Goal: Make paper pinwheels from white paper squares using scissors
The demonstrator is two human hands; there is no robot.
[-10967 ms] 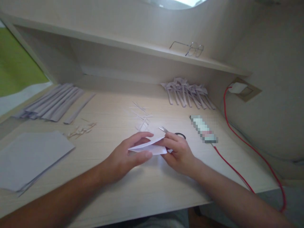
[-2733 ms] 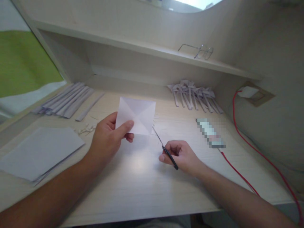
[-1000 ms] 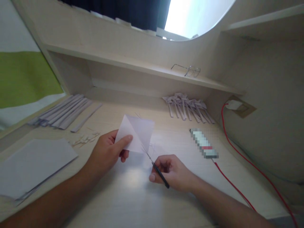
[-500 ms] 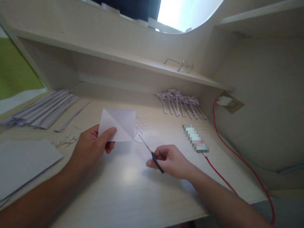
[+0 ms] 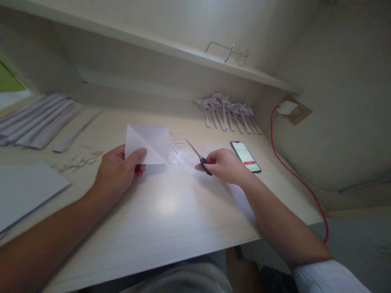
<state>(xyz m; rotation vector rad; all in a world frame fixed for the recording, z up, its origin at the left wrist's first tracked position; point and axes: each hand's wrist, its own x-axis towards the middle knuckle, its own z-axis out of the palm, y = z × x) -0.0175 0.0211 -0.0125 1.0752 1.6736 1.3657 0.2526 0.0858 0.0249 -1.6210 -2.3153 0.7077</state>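
— Pale wood all the way across: what lies at the far left of this light wooden counter (image 5: 171,219)?

— A flat stack of grey-white paper sheets (image 5: 24,193) near the front edge, and behind it a row of long grey folded paper strips (image 5: 39,124). Just right of those, a scatter of small pale paper offcuts (image 5: 77,162).

— And the first hand?

— The left hand (image 5: 117,173) is raised a little above the counter. Its grip is closed in a pinch, thumb in front and fingers behind, on the lower left corner of a white square sheet of paper with a diagonal crease (image 5: 148,144). The sheet stands nearly upright, facing the camera, left of centre.

— What lies past the sheet?

— A few thin white paper slivers (image 5: 174,144) on the counter, just behind and beside it. Then the small black-handled scissors (image 5: 198,156), blades pointing up and left toward the sheet but well clear of it. Whether the blades are parted I cannot tell.

— Who has them?

— The right hand (image 5: 224,165), its grip curled shut round the black handles, low over the counter.

— Further right?

— A black smartphone with a lit screen (image 5: 245,156) lies flat just beside that hand. Behind it, against the back wall, a bundle of grey folded paper pieces (image 5: 227,114). A red cable (image 5: 293,173) runs from a white plug in the wall socket (image 5: 286,107) down past the counter's edge. Above, thin wire-framed glasses (image 5: 229,53) rest on the shelf (image 5: 171,47).
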